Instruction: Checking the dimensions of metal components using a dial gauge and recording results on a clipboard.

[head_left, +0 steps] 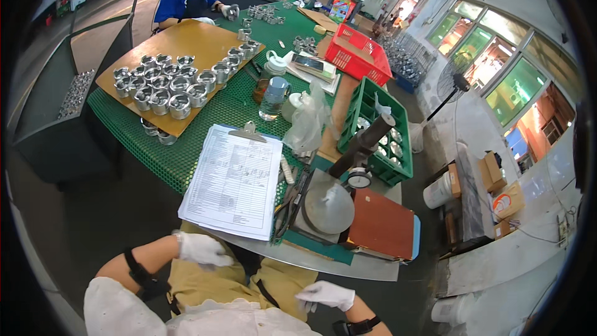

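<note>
My left hand (205,250), in a white glove, rests over my lap with loosely stretched fingers and nothing visible in it. My right hand (328,295), gloved too, hovers by my other thigh, its fingers slightly bent and holding nothing that shows. Nearest to both is the table edge, where a clipboard (251,132) carries printed sheets (231,180) with handwriting. To their right stands a dial gauge (359,178) on a post beside a round metal plate (328,209). A reddish-brown flat box (382,225) lies next to it.
Several metal pistons (160,101) crowd a yellow board (177,40) at left. Bottles (273,96) and a plastic bag (306,124) stand mid-table. Green (398,130) and red crates (357,56) line the right. Across the table, a person in blue (180,0) handles a piston.
</note>
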### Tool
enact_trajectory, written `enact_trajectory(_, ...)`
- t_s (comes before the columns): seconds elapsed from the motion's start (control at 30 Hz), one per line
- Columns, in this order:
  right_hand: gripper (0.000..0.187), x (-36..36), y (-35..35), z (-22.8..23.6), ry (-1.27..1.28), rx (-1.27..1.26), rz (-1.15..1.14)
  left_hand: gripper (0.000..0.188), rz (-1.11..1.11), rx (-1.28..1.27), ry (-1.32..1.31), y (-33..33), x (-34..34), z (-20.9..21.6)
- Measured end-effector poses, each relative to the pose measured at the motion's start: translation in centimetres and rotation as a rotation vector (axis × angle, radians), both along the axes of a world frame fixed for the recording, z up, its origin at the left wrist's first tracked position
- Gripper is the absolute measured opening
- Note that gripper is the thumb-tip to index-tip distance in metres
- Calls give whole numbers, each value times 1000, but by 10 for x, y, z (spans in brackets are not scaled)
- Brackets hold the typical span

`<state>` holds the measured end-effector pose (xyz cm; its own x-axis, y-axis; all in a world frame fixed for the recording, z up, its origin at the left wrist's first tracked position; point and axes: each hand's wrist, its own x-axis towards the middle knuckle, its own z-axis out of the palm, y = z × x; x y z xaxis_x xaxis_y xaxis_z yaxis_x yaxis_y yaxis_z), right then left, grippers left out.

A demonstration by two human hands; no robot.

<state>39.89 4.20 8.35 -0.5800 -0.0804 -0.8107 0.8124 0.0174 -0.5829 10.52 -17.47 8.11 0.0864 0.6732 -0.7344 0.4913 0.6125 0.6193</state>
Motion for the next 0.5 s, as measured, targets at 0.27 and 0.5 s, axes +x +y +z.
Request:
enact_trajectory(0.27, 29, -99, -29, 99, 1085, 369, 51, 36, -33, 617, -212, 40, 56, 34)
enact_trajectory(0.5, 50, -134, -68, 77, 1366, -93, -178, 26, 562, 948, -384, 31, 81, -27)
